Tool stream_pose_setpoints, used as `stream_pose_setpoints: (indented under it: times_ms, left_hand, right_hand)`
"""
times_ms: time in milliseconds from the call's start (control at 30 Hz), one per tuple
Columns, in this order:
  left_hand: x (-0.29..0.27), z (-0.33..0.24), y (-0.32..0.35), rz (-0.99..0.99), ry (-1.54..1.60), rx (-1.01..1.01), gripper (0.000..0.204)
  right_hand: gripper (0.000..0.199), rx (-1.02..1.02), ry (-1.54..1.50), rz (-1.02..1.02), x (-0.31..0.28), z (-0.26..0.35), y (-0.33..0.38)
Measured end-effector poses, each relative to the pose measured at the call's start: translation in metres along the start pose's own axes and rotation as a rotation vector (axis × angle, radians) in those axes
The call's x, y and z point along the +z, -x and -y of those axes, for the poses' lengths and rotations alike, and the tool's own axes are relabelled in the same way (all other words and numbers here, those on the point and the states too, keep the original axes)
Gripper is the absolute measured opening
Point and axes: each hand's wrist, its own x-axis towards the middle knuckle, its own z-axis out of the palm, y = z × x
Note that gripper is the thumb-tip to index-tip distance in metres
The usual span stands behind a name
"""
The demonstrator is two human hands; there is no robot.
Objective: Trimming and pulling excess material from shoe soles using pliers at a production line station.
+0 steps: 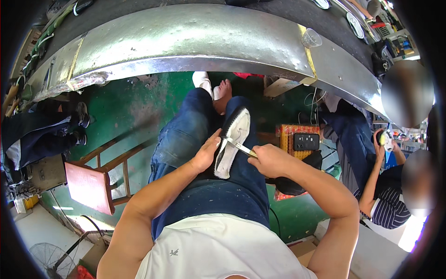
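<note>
A white shoe sole (232, 142) with a dark serrated rim lies along my right thigh on my blue jeans. My left hand (206, 152) steadies its left edge, thumb pressed against the side. My right hand (272, 160) grips a thin metal tool (241, 148) with a yellowish handle, its blade laid across the middle of the sole. My bare foot and a white sandal show past my knees.
A long dented metal workbench (195, 42) curves across the top. A red wooden stool (90, 186) stands to my left. A black box on an orange crate (304, 142) sits at my right. A seated person (385, 186) at the right handles another sole. Green floor lies below.
</note>
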Motion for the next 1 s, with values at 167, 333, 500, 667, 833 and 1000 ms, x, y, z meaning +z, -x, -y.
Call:
stream_pose_setpoints:
  times_ms: [167,333,500,667,833,1000]
  left_hand:
    - [0.015,-0.042,0.005,0.000,0.179,-0.060,0.082]
    - [0.027,-0.039,-0.003,-0.105,0.059,0.022,0.081]
    - [0.024,-0.017,-0.013,-0.210,-0.250,0.137,0.075]
    - [0.032,-0.040,-0.009,-0.226,-0.372,0.137,0.076]
    - [0.028,-0.056,-0.005,-0.244,-0.528,0.121,0.077]
    - [0.029,-0.068,0.001,-0.216,-0.595,0.099,0.076]
  right_hand:
    - [0.032,-0.011,-0.341,-0.260,0.050,-0.005,-0.024]
    - [0.033,0.055,-0.573,-0.511,0.110,0.001,-0.039]
    - [0.025,-0.032,-0.250,-0.391,0.050,-0.024,-0.024]
    - [0.025,-0.078,-0.123,-0.285,0.018,-0.040,-0.038]
    - [0.028,0.017,-0.627,-0.205,0.047,-0.034,-0.049]
    - [0.027,0.093,-1.108,0.113,0.031,-0.033,-0.057]
